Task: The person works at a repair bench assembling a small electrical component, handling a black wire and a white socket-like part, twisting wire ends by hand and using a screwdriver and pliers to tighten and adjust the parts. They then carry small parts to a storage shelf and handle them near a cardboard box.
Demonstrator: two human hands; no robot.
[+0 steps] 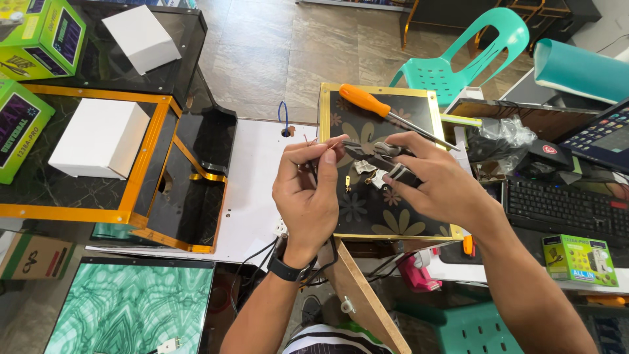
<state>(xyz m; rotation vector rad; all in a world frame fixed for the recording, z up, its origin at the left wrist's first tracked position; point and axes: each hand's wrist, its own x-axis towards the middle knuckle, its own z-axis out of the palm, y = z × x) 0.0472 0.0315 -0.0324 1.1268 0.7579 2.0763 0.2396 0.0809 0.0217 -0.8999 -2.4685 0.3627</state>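
Note:
My left hand [306, 190] pinches a thin wire [325, 145] with bare copper strands at its tip, and a dark cable runs down past my wrist. My right hand [429, 177] grips black pliers [377, 156], whose jaws meet the wire end. Both hands hover over a dark floral-patterned panel with a gold frame [388, 226]. An orange-handled screwdriver [380, 108] lies on the panel's far part. Small metal bits rest on the panel under the pliers.
White boxes [98, 139] sit on black-and-gold glass stands at left, with green boxes [19, 124] beside them. A keyboard [563, 210], a calculator [599, 134] and a small green box [580, 260] lie at right. A teal plastic chair [458, 59] stands beyond the table.

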